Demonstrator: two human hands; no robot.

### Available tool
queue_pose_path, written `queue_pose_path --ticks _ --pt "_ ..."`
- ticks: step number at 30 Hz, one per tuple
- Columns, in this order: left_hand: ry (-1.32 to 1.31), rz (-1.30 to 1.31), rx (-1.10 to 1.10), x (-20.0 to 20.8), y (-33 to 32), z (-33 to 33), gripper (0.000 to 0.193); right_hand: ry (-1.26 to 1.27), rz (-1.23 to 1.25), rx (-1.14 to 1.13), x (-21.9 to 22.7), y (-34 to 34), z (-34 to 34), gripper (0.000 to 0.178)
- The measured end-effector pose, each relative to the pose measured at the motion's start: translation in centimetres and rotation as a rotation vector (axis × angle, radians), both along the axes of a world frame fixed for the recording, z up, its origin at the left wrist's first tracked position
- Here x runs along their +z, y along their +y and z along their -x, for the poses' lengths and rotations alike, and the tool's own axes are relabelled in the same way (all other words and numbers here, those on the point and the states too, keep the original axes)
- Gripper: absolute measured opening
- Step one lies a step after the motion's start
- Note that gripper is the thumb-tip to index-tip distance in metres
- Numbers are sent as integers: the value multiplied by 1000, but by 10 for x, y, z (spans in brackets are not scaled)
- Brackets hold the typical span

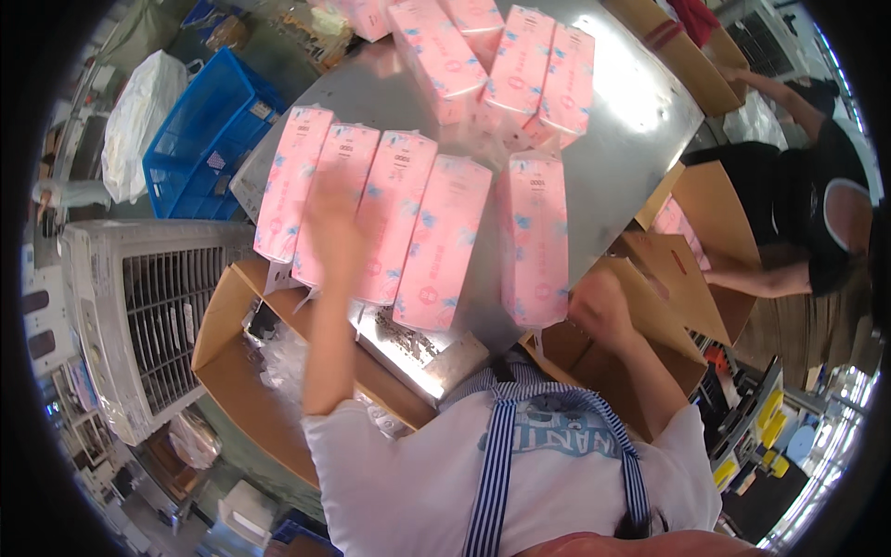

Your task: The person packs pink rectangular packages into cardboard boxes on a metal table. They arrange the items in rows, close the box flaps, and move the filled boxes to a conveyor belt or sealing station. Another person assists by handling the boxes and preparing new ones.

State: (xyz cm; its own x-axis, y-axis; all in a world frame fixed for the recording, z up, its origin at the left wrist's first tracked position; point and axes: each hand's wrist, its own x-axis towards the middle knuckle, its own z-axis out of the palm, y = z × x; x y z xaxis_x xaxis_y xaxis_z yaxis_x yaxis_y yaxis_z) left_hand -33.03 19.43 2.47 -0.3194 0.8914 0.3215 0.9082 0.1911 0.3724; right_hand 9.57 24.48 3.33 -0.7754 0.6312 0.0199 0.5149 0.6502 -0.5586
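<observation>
Several pink, plastic-wrapped packs (444, 243) with a blue floral print lie side by side in a slanted row on the metal table (617, 148). My left hand (339, 209) is over the middle of that row, smeared by motion, so its finger pose is unclear. One more pink pack (535, 246) lies apart, to the right of the row. Close to that pack's lower right corner is my right hand (601, 302), above an open carton. It is blurred too, and whether it touches the pack cannot be made out.
More pink packs (538, 70) are heaped at the table's far side. Open cartons stand near me, one at left (227, 320) with clear plastic inside, another at right (682, 357). A blue crate (200, 148) and an air cooler (148, 320) are left. A co-worker's arm (761, 280) reaches into a carton at right.
</observation>
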Motion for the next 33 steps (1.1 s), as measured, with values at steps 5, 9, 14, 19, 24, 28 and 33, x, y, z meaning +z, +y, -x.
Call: queue_pose_path --ticks 5,9,14,19,24,28,33 --pt "-599 397 345 -27 -2 163 73 374 897 -490 -60 44 64 86" --pt "-1473 611 385 -24 -13 130 69 386 984 -313 -89 13 64 89" --pt "-1731 644 335 -49 -86 98 76 457 1301 -341 -40 -16 8 82" --pt "-1739 573 224 -64 -102 61 81 418 1328 -410 -11 5 -35 79" --pt "-1697 663 98 -40 -83 25 74 523 1625 -403 26 7 -104 65" --pt "-1659 809 -23 -13 -55 -65 68 586 2050 -761 41 -43 -217 59" --pt "-1523 1079 -258 11 16 -224 61 712 1915 -957 37 -90 -371 51"
